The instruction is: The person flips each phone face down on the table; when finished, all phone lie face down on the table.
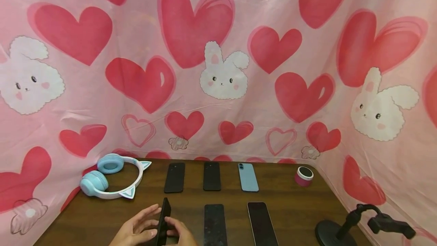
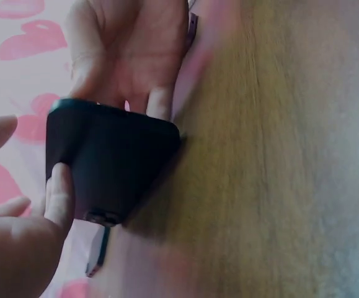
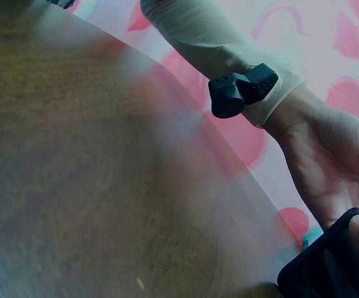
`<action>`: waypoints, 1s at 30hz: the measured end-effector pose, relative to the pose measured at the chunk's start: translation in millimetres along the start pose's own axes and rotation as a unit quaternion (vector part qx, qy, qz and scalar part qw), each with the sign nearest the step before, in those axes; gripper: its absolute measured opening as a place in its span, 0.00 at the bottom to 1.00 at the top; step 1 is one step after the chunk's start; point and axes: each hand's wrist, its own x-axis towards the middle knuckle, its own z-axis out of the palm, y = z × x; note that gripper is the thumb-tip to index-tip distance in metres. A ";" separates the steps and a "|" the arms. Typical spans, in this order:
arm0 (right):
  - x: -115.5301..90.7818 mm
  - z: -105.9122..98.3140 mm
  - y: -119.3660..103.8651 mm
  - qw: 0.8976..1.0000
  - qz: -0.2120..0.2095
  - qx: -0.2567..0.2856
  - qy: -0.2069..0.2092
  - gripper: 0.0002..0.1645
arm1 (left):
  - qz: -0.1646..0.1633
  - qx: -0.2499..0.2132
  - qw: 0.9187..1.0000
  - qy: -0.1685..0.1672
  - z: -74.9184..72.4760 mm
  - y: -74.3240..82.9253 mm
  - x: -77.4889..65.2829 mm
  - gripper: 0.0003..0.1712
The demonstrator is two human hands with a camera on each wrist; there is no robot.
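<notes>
A black smartphone (image 1: pixel 164 215) stands on edge near the table's front, between my two hands. My right hand (image 1: pixel 181 232) grips it from the right. From the left, my left hand (image 1: pixel 136 229) has its fingers spread beside the phone's flat face. In the left wrist view, a fingertip touches the dark back of the phone (image 2: pixel 114 161), whose camera bump (image 2: pixel 101 217) shows near the lower end. A palm lies behind its other end. The right wrist view cuts off the phone (image 3: pixel 328 261) at the lower corner, with a thumb on it.
Two black phones (image 1: pixel 175 177) (image 1: pixel 212 176) and a light-blue phone (image 1: pixel 248 177) form the back row. Nearer lie two more phones (image 1: pixel 215 225) (image 1: pixel 262 223). Blue-white cat-ear headphones (image 1: pixel 110 177) are at left. A small pink-and-white round object (image 1: pixel 304 176) and a black stand (image 1: pixel 341 232) are at right.
</notes>
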 end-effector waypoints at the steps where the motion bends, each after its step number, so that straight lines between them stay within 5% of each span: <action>1: 0.0 -0.6 0.1 1.000 -0.004 0.013 -0.004 0.38 | 0.008 -0.003 1.000 -0.012 -0.5 -1.4 1.2 0.31; 7: 2.1 -4.8 -0.4 0.995 -0.036 0.083 -0.033 0.41 | 0.043 -0.053 0.994 -0.085 -4.5 -13.5 6.8 0.32; 10: 3.3 -7.7 -2.3 0.994 -0.048 0.086 -0.046 0.41 | 0.035 -0.068 0.992 -0.096 -5.2 -17.1 8.2 0.31; 23: 4.9 -11.9 -1.6 0.992 -0.071 0.084 -0.065 0.42 | 0.021 -0.043 0.995 -0.090 -6.2 -21.9 7.5 0.28; 30: 4.1 -13.3 -1.8 0.991 -0.066 0.092 -0.065 0.43 | 0.026 -0.035 0.995 -0.087 -3.4 -21.3 9.7 0.35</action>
